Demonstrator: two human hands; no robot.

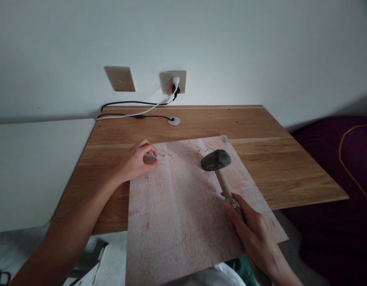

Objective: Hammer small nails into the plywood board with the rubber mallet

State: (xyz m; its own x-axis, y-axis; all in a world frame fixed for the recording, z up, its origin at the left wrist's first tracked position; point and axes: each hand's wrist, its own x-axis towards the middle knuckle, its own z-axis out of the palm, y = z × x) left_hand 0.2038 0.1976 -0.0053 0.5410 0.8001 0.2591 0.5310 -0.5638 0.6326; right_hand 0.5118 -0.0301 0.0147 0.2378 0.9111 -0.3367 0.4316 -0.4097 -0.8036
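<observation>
My left hand (138,161) pinches a small nail (156,157) upright at the far left edge of a pale reddish board (177,206) that lies on a wooden desk (261,135). A row of several nails (183,153) stands along the board's far edge, to the right of my fingers. My right hand (252,232) grips the wooden handle of a hammer (217,161). Its dark head hovers over the board's far right part, near the nail row.
Black and white cables (136,115) run across the desk's back edge to a wall socket (175,81). A white surface (31,167) adjoins the desk on the left. A dark purple cushion (335,167) lies to the right. The board overhangs the desk's front edge.
</observation>
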